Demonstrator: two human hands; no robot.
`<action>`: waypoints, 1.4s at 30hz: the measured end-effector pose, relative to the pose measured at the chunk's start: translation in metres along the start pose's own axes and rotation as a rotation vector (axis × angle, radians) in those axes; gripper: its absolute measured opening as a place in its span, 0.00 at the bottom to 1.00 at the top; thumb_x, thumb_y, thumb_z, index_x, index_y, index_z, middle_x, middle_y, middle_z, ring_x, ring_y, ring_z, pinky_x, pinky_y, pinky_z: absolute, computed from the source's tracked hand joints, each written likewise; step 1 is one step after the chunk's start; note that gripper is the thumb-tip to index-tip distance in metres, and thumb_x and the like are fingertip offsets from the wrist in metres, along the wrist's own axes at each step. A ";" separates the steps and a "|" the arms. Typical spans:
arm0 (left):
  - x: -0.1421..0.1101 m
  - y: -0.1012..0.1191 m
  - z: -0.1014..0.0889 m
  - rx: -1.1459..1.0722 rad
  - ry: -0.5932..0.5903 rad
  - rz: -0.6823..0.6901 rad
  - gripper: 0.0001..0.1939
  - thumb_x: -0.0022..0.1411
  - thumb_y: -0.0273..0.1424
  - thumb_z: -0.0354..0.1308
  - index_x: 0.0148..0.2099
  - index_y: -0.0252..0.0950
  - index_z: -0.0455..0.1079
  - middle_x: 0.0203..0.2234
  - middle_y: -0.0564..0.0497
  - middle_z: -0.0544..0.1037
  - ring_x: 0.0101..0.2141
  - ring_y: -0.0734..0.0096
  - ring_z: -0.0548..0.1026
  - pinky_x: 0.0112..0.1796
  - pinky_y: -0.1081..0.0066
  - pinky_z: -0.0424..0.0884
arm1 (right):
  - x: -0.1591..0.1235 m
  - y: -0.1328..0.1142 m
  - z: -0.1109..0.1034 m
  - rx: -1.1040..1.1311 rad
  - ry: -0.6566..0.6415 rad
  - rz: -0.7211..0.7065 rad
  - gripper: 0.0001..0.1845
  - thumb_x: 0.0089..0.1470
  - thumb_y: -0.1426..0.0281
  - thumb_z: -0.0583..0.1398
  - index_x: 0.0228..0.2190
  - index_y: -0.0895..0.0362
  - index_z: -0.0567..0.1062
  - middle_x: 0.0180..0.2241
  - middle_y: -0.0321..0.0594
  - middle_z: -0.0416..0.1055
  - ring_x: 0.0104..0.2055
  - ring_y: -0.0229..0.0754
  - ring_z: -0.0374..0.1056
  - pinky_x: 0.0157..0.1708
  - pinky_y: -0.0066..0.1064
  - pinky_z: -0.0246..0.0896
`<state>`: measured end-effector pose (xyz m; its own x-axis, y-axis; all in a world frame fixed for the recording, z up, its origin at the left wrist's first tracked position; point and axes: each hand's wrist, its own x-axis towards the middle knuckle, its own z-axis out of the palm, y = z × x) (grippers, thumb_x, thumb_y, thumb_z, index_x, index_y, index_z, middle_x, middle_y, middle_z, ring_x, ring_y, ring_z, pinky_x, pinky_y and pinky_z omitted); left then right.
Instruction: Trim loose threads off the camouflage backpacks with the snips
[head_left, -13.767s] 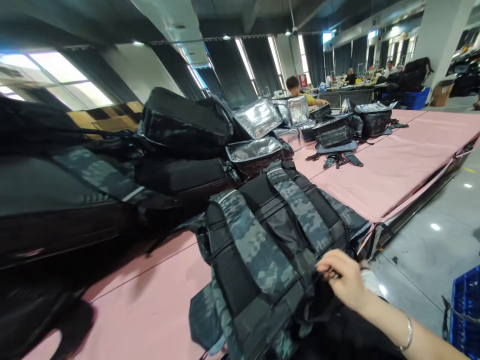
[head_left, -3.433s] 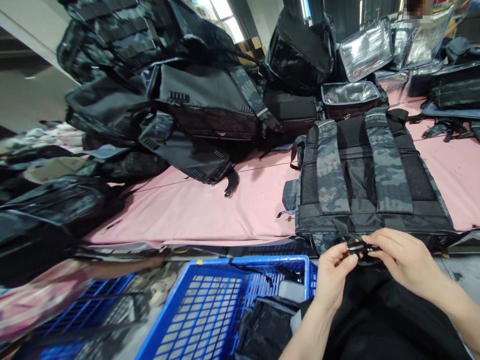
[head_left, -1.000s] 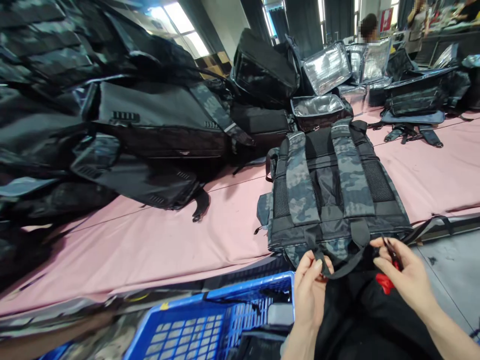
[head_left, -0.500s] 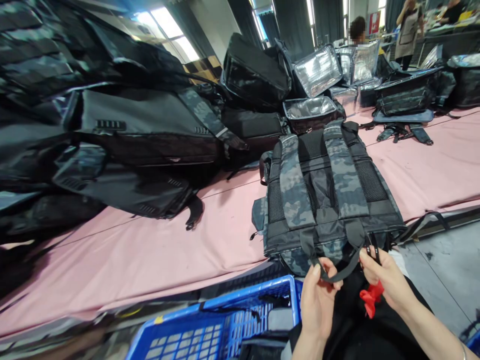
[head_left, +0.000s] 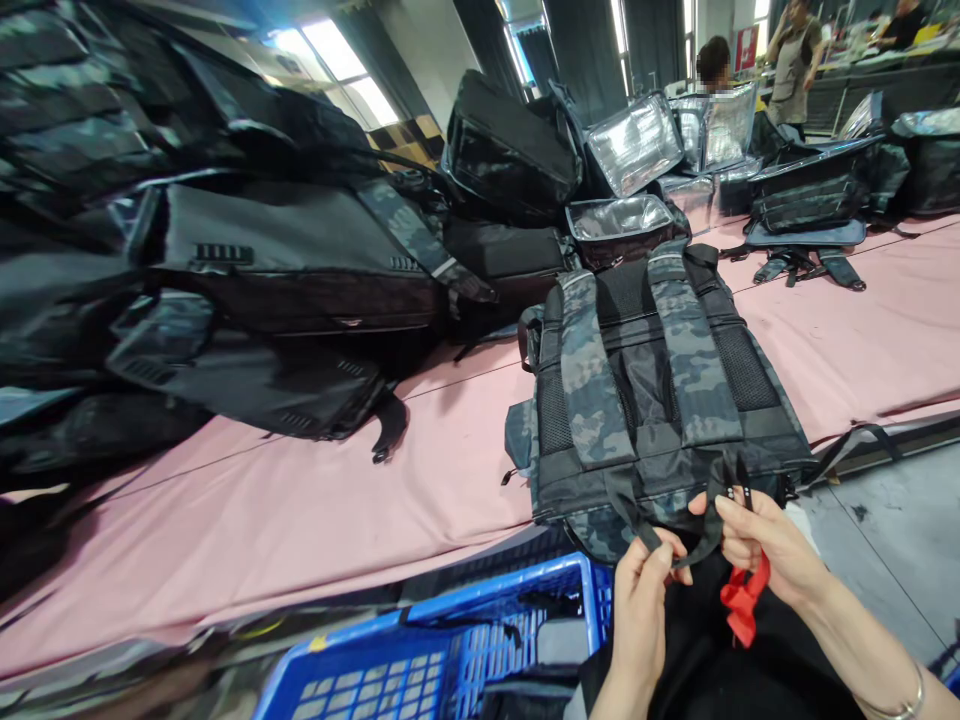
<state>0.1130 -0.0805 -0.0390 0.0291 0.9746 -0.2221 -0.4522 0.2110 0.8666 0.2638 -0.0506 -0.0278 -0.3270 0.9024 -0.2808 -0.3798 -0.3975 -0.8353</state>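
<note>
Head view: I see the camouflage backpack [head_left: 649, 375] lying straps-up at three o'clock on the pink table cover [head_left: 300, 510]. Near five, the left hand [head_left: 643, 590] has thumb and fingers pinched closed on its black webbing loop [head_left: 703, 548]. At four, the right hand's [head_left: 769, 548] fingers curl round a small dark tool [head_left: 738, 492] with red cloth [head_left: 744, 600]; whether they also grip webbing, I can't tell. A blue crate [head_left: 555, 570] sits at six.

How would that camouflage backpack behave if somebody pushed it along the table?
The camouflage backpack would probably slide or drag rather than roll, lying broad and flat on the pink cloth. Its body seems fairly stiff, keeping a boxy outline. The black webbing strap in the left hand looks floppy, since it bends into a loop.
</note>
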 end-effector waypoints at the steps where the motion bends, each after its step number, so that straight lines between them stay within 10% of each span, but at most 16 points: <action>1: 0.000 0.000 0.001 -0.019 -0.007 -0.005 0.11 0.56 0.35 0.57 0.31 0.31 0.67 0.28 0.50 0.65 0.28 0.76 0.64 0.29 0.74 0.61 | 0.000 0.000 0.000 0.101 -0.024 0.023 0.23 0.49 0.56 0.60 0.39 0.62 0.72 0.18 0.28 0.36 0.18 0.26 0.34 0.17 0.21 0.33; 6: 0.002 0.008 -0.010 -0.028 -0.006 -0.013 0.12 0.56 0.36 0.56 0.31 0.30 0.65 0.27 0.50 0.65 0.26 0.75 0.64 0.30 0.73 0.61 | -0.003 -0.005 -0.002 -0.150 0.057 -0.037 0.25 0.50 0.55 0.59 0.43 0.61 0.73 0.18 0.31 0.45 0.20 0.28 0.45 0.19 0.21 0.44; 12: 0.011 0.027 -0.039 0.190 0.041 0.050 0.14 0.55 0.38 0.57 0.31 0.30 0.67 0.26 0.49 0.66 0.27 0.75 0.64 0.32 0.73 0.60 | -0.012 -0.013 -0.010 -0.563 0.159 -0.129 0.26 0.52 0.52 0.55 0.42 0.59 0.74 0.34 0.44 0.69 0.45 0.44 0.63 0.48 0.33 0.56; 21: -0.001 0.004 -0.006 -0.087 0.028 -0.091 0.12 0.52 0.35 0.61 0.33 0.33 0.65 0.29 0.52 0.65 0.28 0.75 0.67 0.32 0.73 0.63 | 0.004 0.004 0.015 -0.449 0.163 -0.186 0.19 0.50 0.56 0.59 0.29 0.61 0.68 0.28 0.40 0.67 0.32 0.37 0.63 0.36 0.27 0.59; 26: 0.006 0.008 0.013 -0.126 -0.034 -0.147 0.16 0.49 0.37 0.63 0.38 0.32 0.68 0.29 0.50 0.68 0.27 0.74 0.68 0.30 0.72 0.64 | 0.002 0.004 0.009 -0.287 0.038 -0.086 0.22 0.49 0.53 0.59 0.26 0.61 0.62 0.18 0.30 0.51 0.18 0.27 0.44 0.18 0.22 0.42; 31: 0.012 0.009 0.020 -0.003 0.006 -0.084 0.16 0.45 0.32 0.66 0.37 0.29 0.73 0.23 0.51 0.69 0.23 0.81 0.62 0.27 0.76 0.59 | -0.016 0.009 0.003 -0.844 0.267 -0.358 0.19 0.57 0.58 0.52 0.23 0.60 0.63 0.23 0.36 0.59 0.26 0.34 0.57 0.28 0.25 0.53; 36: 0.015 0.002 0.023 -0.010 0.174 -0.034 0.14 0.43 0.30 0.67 0.34 0.31 0.73 0.29 0.48 0.73 0.30 0.74 0.68 0.36 0.71 0.65 | -0.039 -0.001 -0.001 -1.036 0.383 -0.505 0.16 0.60 0.63 0.49 0.48 0.54 0.61 0.42 0.40 0.67 0.44 0.36 0.65 0.41 0.23 0.61; 42: 0.019 0.001 0.029 0.024 0.226 0.092 0.11 0.43 0.30 0.67 0.31 0.32 0.74 0.30 0.48 0.73 0.36 0.69 0.69 0.44 0.68 0.64 | -0.046 -0.007 -0.003 -1.277 0.345 -0.778 0.18 0.54 0.69 0.58 0.47 0.52 0.63 0.39 0.36 0.70 0.36 0.33 0.68 0.36 0.21 0.64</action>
<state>0.1391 -0.0596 -0.0296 -0.2126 0.9488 -0.2336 -0.4219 0.1265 0.8978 0.2841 -0.0889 -0.0108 -0.1262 0.8778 0.4621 0.6756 0.4171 -0.6079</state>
